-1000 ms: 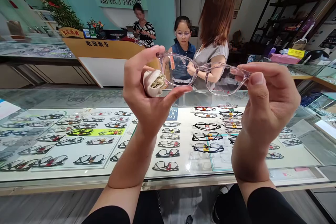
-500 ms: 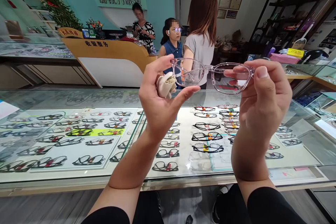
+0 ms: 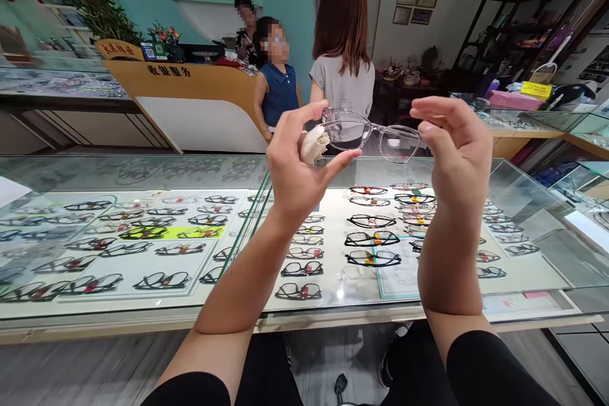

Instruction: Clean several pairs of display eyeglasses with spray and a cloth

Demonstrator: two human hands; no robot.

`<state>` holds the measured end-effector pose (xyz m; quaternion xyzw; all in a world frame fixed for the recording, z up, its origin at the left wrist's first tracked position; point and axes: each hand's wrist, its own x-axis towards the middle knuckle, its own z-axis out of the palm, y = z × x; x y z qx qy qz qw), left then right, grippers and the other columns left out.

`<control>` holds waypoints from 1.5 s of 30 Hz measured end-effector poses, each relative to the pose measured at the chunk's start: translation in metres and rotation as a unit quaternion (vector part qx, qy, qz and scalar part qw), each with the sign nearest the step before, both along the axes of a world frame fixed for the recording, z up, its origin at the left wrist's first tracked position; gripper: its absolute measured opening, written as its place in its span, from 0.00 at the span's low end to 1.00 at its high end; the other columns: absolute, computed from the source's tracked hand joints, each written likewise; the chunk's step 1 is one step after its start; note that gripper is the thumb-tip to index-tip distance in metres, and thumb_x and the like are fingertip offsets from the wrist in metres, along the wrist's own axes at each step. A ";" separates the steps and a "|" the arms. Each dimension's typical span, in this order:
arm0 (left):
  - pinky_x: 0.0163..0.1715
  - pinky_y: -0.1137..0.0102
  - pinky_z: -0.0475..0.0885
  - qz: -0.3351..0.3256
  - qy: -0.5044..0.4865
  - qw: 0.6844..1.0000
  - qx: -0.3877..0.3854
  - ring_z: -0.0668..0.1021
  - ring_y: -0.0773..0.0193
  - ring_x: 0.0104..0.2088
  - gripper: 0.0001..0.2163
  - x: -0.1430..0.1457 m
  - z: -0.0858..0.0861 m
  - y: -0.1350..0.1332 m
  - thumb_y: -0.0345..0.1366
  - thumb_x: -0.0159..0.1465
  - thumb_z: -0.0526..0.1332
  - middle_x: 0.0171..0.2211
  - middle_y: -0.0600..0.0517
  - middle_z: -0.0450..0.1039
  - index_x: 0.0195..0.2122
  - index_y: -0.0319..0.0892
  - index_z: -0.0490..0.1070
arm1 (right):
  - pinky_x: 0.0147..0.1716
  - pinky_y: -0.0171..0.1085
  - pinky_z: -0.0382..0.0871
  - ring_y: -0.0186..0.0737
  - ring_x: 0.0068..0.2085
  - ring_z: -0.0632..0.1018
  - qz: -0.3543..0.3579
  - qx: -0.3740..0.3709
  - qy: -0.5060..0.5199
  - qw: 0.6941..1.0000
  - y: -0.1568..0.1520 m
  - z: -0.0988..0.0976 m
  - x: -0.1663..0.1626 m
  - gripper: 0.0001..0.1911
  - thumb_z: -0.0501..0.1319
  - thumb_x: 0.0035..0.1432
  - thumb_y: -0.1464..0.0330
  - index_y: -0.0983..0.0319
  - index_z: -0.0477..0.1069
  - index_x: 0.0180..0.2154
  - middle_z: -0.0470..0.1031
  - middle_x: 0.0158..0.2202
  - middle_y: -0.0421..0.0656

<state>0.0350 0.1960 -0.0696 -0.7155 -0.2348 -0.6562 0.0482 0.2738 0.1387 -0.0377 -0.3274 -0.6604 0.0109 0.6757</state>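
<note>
A pair of clear-framed eyeglasses point(image 3: 375, 127) is held up in front of me, above the glass display case. My left hand point(image 3: 304, 155) grips its left end between the fingers and the thumb. Tucked in the same palm is a crumpled whitish wad point(image 3: 314, 144), perhaps cloth or tissue. My right hand point(image 3: 457, 146) is raised by the other end of the glasses, its thumb tip close to the right lens rim. A gap shows between that thumb and the fingers. Whether the thumb touches the rim I cannot tell.
Below my hands, the glass display case point(image 3: 143, 312) holds rows of eyeglasses point(image 3: 373, 239). Beyond it stand a person in grey point(image 3: 345, 85), a person in blue point(image 3: 278, 92) and another behind the counter point(image 3: 190, 92). A pink box point(image 3: 516, 99) sits on the right-hand case.
My right hand has come off its grip at the right end of the glasses and sits slightly left. The glasses have turned at an angle. The person in blue has moved left.
</note>
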 end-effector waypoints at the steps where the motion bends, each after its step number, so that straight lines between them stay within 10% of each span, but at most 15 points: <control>1: 0.63 0.50 0.84 0.006 0.015 1.000 0.004 0.83 0.45 0.62 0.36 -0.001 -0.002 0.003 0.63 0.63 0.75 0.61 0.44 0.79 0.67 0.54 0.73 | 0.62 0.54 0.77 0.50 0.58 0.83 -0.015 -0.004 -0.036 0.999 0.001 0.001 0.002 0.09 0.68 0.72 0.64 0.51 0.85 0.51 0.85 0.53 0.44; 8: 0.64 0.48 0.83 0.030 0.067 0.997 0.032 0.84 0.45 0.62 0.34 -0.008 -0.049 0.015 0.64 0.65 0.73 0.61 0.42 0.81 0.65 0.50 0.76 | 0.60 0.58 0.74 0.53 0.53 0.82 -0.011 -0.101 -0.228 0.968 0.022 -0.030 0.009 0.13 0.66 0.76 0.55 0.53 0.84 0.41 0.86 0.49 0.46; 20: 0.56 0.50 0.87 0.041 0.061 0.997 0.004 0.83 0.42 0.66 0.27 -0.003 -0.118 0.027 0.59 0.70 0.72 0.70 0.38 0.76 0.64 0.51 0.76 | 0.62 0.58 0.72 0.54 0.56 0.81 0.058 -0.148 -0.207 0.965 0.043 -0.104 0.004 0.12 0.65 0.76 0.53 0.51 0.84 0.45 0.86 0.52 0.46; 32: 0.61 0.51 0.85 -0.018 0.084 0.994 -0.064 0.81 0.44 0.70 0.29 -0.004 -0.120 0.029 0.58 0.72 0.70 0.71 0.37 0.77 0.67 0.49 0.74 | 0.69 0.61 0.68 0.54 0.62 0.79 0.103 -0.208 -0.178 0.956 0.059 -0.121 0.007 0.15 0.65 0.75 0.49 0.50 0.84 0.43 0.85 0.58 0.45; 39: 0.48 0.60 0.89 -0.106 0.057 0.974 -0.194 0.88 0.47 0.58 0.41 0.003 -0.124 0.022 0.62 0.71 0.70 0.60 0.37 0.84 0.77 0.51 0.58 | 0.70 0.60 0.68 0.54 0.62 0.80 0.155 -0.241 -0.128 0.950 0.067 -0.126 0.005 0.22 0.67 0.70 0.42 0.52 0.85 0.42 0.85 0.57 0.47; 45: 0.50 0.56 0.88 -0.169 0.052 0.960 -0.219 0.88 0.46 0.57 0.44 0.006 -0.123 0.027 0.65 0.71 0.67 0.58 0.35 0.84 0.79 0.51 0.50 | 0.57 0.50 0.80 0.51 0.55 0.85 0.286 -0.357 -0.012 0.889 0.066 -0.129 -0.003 0.26 0.74 0.61 0.40 0.56 0.83 0.40 0.88 0.51 0.48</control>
